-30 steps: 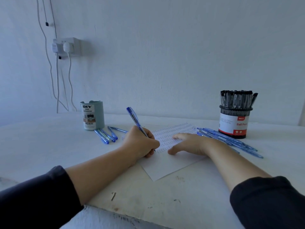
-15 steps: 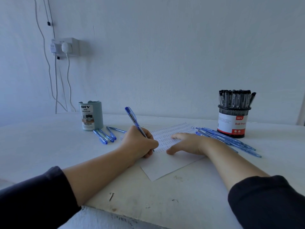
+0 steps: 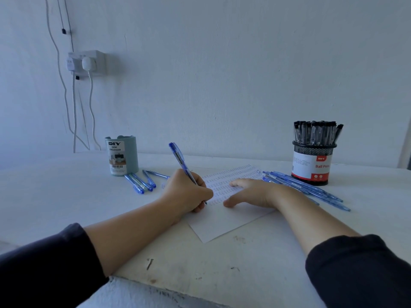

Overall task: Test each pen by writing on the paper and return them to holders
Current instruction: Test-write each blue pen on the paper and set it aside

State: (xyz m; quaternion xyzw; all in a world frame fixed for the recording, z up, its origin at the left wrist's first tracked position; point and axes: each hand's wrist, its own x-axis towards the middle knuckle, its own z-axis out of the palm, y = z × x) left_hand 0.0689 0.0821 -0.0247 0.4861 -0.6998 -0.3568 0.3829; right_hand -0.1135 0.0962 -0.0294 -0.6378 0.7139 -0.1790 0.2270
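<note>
My left hand (image 3: pixel 185 192) grips a blue pen (image 3: pixel 178 157), tip down on the white paper (image 3: pixel 222 227) that carries rows of written marks. My right hand (image 3: pixel 251 193) lies flat on the paper, fingers spread, holding it still. Several blue pens (image 3: pixel 140 182) lie loose by the teal desk organizer holder (image 3: pixel 121 156) at the left. Another bunch of blue pens (image 3: pixel 311 190) lies to the right, in front of the black mesh holder (image 3: pixel 313 163) full of black-capped pens.
The white table (image 3: pixel 55 196) ends at a worn front edge close to me. A wall socket with plugs (image 3: pixel 89 63) and hanging cables sits on the wall at the upper left.
The left hand and the pen have barely shifted while writing; the right hand stays flat on the paper.
</note>
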